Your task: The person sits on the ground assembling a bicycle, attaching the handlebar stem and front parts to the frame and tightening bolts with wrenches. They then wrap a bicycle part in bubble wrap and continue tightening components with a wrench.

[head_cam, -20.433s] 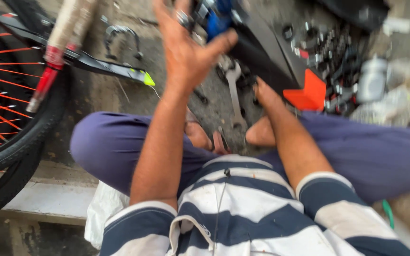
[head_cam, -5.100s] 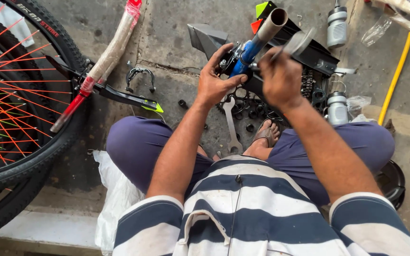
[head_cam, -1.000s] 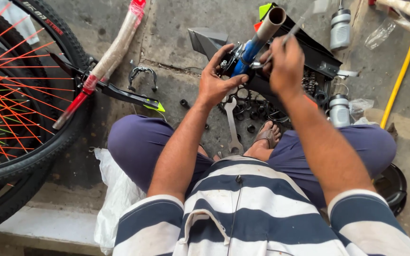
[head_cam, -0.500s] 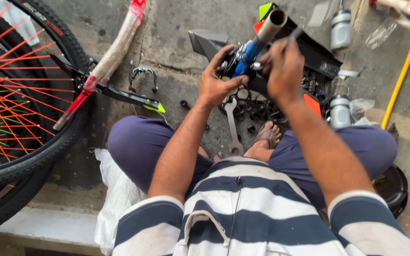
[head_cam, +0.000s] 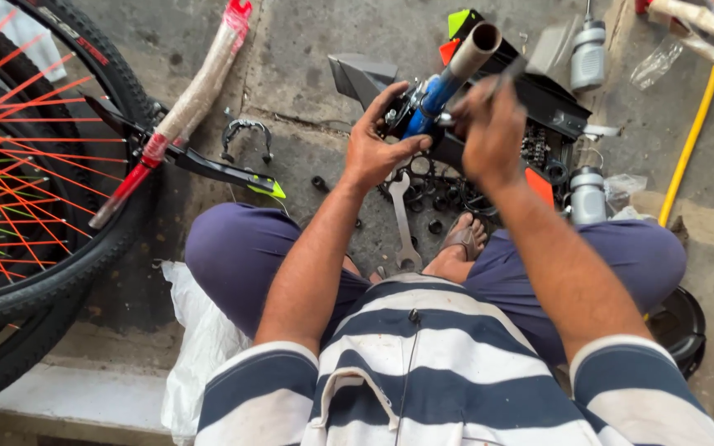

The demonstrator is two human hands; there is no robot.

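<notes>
Gripping the blue tube (head_cam: pixel 433 95) in clenched fingers, the left hand (head_cam: pixel 373 149) steadies it while the right hand (head_cam: pixel 493 132) pinches a thin tool (head_cam: pixel 512 70) (wrench (head_cam: pixel 402 223), spoked wheel (head_cam: pixel 35 165) and loose black parts (head_cam: pixel 448 186) crowd the floor (head_cam: pixel 291 49)).

Left hand (head_cam: pixel 373 149) and right hand (head_cam: pixel 493 132) grip a blue bicycle part (head_cam: pixel 435 91).

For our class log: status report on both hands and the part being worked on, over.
Left hand grips blue tube part. Right hand pinches thin tool, tip hidden. Wrench lies on floor below.
</notes>
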